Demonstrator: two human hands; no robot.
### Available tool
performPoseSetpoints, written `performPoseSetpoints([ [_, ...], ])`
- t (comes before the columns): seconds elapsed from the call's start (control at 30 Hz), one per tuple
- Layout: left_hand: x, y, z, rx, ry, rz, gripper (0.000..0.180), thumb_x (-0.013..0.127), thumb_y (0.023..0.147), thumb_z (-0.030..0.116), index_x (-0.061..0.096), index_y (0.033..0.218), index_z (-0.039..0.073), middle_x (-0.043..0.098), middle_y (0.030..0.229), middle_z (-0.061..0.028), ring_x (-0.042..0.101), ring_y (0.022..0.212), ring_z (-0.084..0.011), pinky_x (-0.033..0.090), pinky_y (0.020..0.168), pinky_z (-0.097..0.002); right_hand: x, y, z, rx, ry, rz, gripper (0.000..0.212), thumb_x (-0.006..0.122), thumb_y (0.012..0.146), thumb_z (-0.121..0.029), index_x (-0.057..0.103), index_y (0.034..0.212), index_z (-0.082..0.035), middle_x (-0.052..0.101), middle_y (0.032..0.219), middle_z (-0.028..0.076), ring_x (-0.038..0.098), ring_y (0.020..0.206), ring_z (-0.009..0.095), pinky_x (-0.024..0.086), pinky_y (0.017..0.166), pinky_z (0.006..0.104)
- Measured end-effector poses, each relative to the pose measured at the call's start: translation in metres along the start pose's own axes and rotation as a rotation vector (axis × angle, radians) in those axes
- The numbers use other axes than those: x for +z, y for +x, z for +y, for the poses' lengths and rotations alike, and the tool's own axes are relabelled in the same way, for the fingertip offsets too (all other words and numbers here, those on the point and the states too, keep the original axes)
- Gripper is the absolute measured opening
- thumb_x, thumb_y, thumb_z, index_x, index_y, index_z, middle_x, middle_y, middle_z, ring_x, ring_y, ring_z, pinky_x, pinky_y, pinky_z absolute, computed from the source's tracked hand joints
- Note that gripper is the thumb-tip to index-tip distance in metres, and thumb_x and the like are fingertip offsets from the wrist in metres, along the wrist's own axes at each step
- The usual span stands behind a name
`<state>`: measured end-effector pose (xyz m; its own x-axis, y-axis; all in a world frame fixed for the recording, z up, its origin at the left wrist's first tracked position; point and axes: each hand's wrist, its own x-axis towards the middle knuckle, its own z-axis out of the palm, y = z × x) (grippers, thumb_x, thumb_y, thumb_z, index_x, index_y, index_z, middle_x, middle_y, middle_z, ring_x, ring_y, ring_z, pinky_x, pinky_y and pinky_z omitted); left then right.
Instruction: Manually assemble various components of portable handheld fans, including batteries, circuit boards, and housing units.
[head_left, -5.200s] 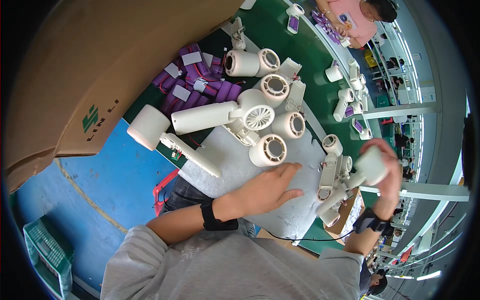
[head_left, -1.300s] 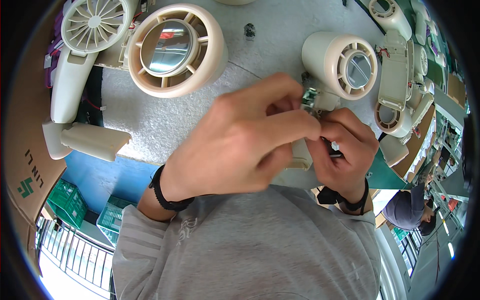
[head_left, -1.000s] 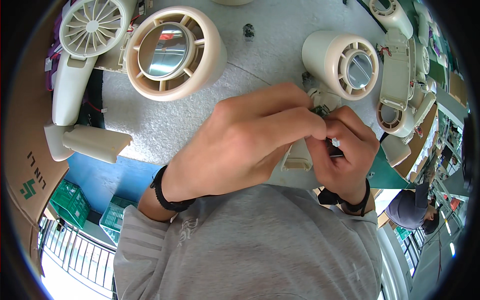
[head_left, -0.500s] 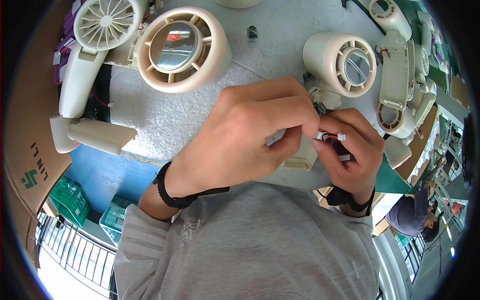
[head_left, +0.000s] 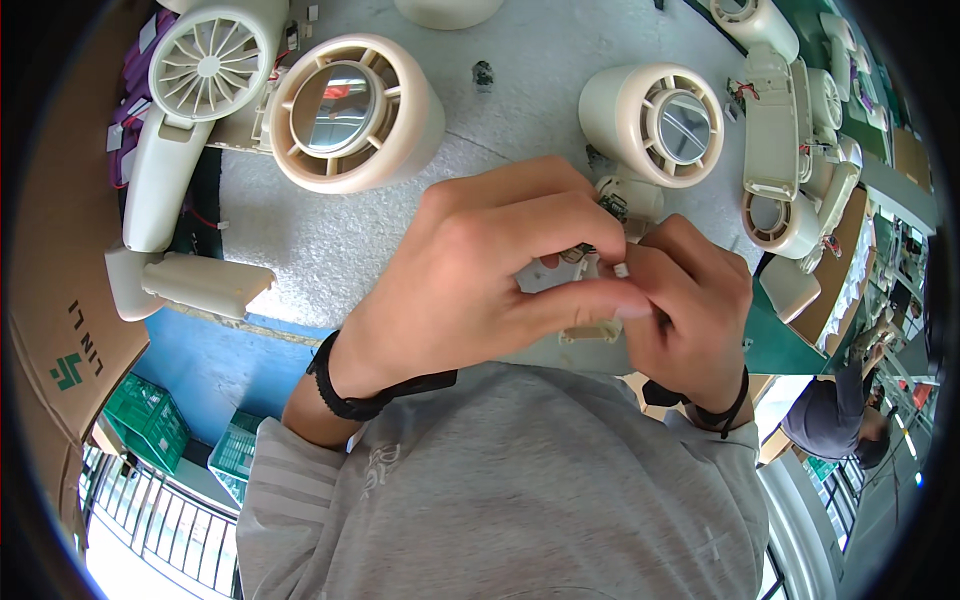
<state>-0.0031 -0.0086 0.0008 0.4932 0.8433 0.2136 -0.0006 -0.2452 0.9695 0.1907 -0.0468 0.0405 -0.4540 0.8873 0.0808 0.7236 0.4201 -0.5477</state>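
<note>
The fingers of my left hand (head_left: 500,262) and my right hand (head_left: 692,300) meet over an opened cream handheld fan. A small white wire connector (head_left: 621,270) shows at the fingertips, its wires hidden by my right hand. My right fingers close around the connector. My left thumb and index finger are bent into a pinch beside it, and what they grip is hidden. Below them lies the fan's open handle shell (head_left: 593,330), mostly covered. A small green circuit board (head_left: 612,206) sits near the handle's neck. The round fan head (head_left: 655,125) points up beyond my hands.
Another fan head (head_left: 350,112) stands at the left, next to a fan with a spoked grille (head_left: 207,66). Loose cream covers (head_left: 208,283) lie at the front left edge. Several fans (head_left: 775,130) line the right side. A cardboard box (head_left: 70,300) borders the left; a person (head_left: 835,415) is at far right.
My right hand has turned and its fingers have closed over the connector and its red and black wires. My left thumb has extended toward it. The whole view has shifted slightly.
</note>
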Motion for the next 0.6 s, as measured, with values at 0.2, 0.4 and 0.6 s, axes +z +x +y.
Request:
performPoseSetpoints([
  [0.2, 0.000, -0.001, -0.005, 0.015, 0.031, 0.030, 0.018, 0.079, 0.076, 0.012, 0.067, 0.085, 0.001, 0.062, 0.078, -0.0095, 0.059, 0.065, -0.0187, 0.045, 0.056, -0.0264, 0.006, 0.001, -0.001, 0.054, 0.032, 0.136, 0.015, 0.075, 0.069, 0.000, 0.068, 0.083, -0.001, 0.056, 0.071, 0.006, 0.048, 0.052, 0.013, 0.036, 0.046, 0.0269],
  [0.4, -0.003, 0.000, -0.004, 0.022, 0.038, 0.032, 0.014, 0.076, 0.078, 0.009, 0.067, 0.086, 0.001, 0.063, 0.078, -0.0100, 0.059, 0.065, -0.0196, 0.045, 0.057, -0.0272, 0.003, 0.002, 0.003, 0.017, 0.114, 0.260, 0.023, 0.078, 0.065, 0.004, 0.070, 0.085, -0.001, 0.057, 0.073, 0.007, 0.051, 0.058, 0.014, 0.038, 0.050, 0.0249],
  [0.6, -0.004, 0.000, -0.002, -0.001, 0.022, 0.001, 0.017, 0.078, 0.075, 0.007, 0.068, 0.087, 0.001, 0.063, 0.079, -0.0102, 0.060, 0.065, -0.0197, 0.045, 0.057, -0.0277, 0.003, -0.002, 0.011, 0.044, 0.220, 0.194, 0.018, 0.076, 0.070, 0.003, 0.070, 0.087, 0.001, 0.060, 0.075, 0.009, 0.053, 0.061, 0.015, 0.039, 0.053, 0.0251],
])
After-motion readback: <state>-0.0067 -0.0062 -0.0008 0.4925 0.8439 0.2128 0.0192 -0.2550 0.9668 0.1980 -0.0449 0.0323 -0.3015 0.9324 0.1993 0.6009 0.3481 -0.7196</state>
